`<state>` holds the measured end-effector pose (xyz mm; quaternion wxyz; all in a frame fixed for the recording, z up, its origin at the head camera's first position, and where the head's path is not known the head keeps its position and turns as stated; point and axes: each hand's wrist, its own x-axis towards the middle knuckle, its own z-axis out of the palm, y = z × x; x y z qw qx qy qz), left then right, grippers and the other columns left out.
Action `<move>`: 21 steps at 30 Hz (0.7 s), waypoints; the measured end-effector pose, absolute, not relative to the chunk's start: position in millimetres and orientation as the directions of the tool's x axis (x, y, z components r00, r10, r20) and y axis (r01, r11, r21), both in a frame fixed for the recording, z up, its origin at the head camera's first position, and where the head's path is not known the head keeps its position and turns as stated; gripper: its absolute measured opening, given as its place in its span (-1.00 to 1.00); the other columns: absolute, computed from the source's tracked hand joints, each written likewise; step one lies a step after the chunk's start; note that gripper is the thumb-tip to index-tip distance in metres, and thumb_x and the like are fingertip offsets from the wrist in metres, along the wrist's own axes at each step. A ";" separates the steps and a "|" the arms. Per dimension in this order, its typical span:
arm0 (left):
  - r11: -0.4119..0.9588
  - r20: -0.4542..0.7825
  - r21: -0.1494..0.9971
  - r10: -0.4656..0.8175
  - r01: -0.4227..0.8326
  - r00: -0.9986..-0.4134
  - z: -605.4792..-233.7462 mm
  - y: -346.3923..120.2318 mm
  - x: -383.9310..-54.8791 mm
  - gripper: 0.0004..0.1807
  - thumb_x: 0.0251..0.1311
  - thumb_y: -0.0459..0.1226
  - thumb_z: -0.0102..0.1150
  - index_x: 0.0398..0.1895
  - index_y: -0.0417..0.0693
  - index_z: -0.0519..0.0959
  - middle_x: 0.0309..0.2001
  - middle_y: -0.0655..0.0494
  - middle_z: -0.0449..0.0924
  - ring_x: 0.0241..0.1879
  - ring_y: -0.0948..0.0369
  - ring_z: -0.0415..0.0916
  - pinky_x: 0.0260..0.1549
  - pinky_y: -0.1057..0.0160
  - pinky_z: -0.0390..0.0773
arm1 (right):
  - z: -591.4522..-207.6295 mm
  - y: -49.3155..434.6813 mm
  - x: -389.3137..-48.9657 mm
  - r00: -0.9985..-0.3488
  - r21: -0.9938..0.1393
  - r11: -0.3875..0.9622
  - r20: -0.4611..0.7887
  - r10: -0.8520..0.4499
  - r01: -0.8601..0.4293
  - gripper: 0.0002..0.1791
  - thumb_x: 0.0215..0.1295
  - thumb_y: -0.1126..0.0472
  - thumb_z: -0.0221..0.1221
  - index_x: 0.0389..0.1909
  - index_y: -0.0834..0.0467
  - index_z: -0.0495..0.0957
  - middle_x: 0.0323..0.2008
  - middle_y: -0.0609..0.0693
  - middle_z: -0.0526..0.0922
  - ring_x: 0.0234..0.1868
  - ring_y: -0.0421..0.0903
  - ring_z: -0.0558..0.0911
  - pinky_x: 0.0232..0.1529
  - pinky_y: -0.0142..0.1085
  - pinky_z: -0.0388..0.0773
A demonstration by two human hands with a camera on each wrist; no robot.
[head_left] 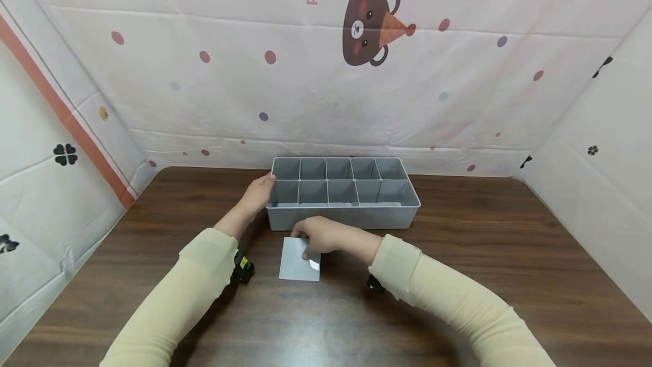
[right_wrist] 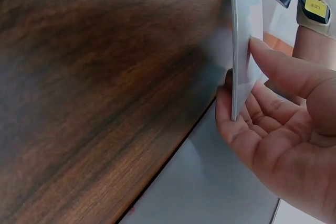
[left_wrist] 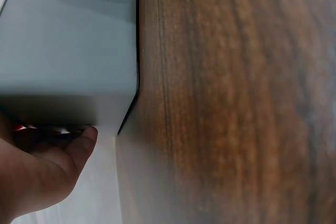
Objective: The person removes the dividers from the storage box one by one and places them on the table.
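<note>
Right Hand point(head_left: 321, 235) Pinches Square Panel point(head_left: 296, 265) Before Divided Organizer point(head_left: 377, 220)

We see the thin, glossy panel just in front of the grey organizer's near wall, above the wooden tabletop point(head_left: 509, 254). The right thumb presses one face, with fingers curled behind the other. We find the left hand point(head_left: 257, 194) at the organizer's left end, a fingertip against the end wall; its other fingers are partly hidden, so we cannot tell whether they grip.

One left hand point(head_left: 258, 191), one right hand point(head_left: 321, 234), one gray box point(head_left: 367, 218), one square panel point(head_left: 295, 262), one table point(head_left: 489, 242)
</note>
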<state>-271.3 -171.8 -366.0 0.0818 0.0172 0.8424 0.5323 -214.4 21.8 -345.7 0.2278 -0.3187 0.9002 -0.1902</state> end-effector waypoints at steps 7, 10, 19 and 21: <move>0.432 -0.129 0.900 0.119 -0.065 -0.984 -367.2 -171.5 -270.6 -0.38 0.68 -0.14 -0.53 0.63 -0.31 -0.12 0.67 -0.20 -0.19 0.68 -0.09 -0.25 0.66 -0.10 -0.11 | -350.1 21.1 -212.4 -0.692 -0.437 0.731 -0.280 -0.665 -0.525 -0.45 0.17 0.37 0.44 0.21 0.29 0.58 0.12 0.14 0.70 0.07 -0.03 0.63 0.16 -0.22 0.61; 0.430 -0.123 0.901 0.119 -0.061 -0.985 -366.8 -171.2 -270.6 -0.38 0.68 -0.14 -0.53 0.63 -0.31 -0.11 0.67 -0.19 -0.18 0.68 -0.08 -0.24 0.66 -0.10 -0.10 | -351.8 20.6 -211.5 -0.689 -0.406 0.732 -0.276 -0.670 -0.548 -0.42 0.18 0.34 0.44 0.25 0.29 0.57 0.17 0.15 0.68 0.11 -0.03 0.62 0.19 -0.23 0.60; 0.441 -0.120 0.896 0.116 -0.056 -0.986 -365.2 -171.3 -270.4 -0.38 0.68 -0.15 -0.53 0.63 -0.31 -0.11 0.67 -0.20 -0.17 0.68 -0.09 -0.23 0.66 -0.11 -0.10 | -355.5 21.7 -204.3 -0.667 -0.334 0.698 -0.220 -0.712 -0.634 -0.40 0.13 0.26 0.50 0.23 0.23 0.61 -0.01 0.14 0.65 -0.07 -0.07 0.54 0.08 -0.29 0.56; 0.440 -0.121 0.896 0.116 -0.058 -0.986 -364.8 -171.8 -270.2 -0.38 0.68 -0.14 -0.53 0.63 -0.30 -0.10 0.67 -0.19 -0.17 0.68 -0.08 -0.23 0.66 -0.10 -0.10 | -355.6 22.0 -202.7 -0.667 -0.331 0.697 -0.218 -0.712 -0.636 -0.40 0.14 0.25 0.50 0.24 0.21 0.61 -0.02 0.13 0.64 -0.10 -0.08 0.52 0.05 -0.29 0.55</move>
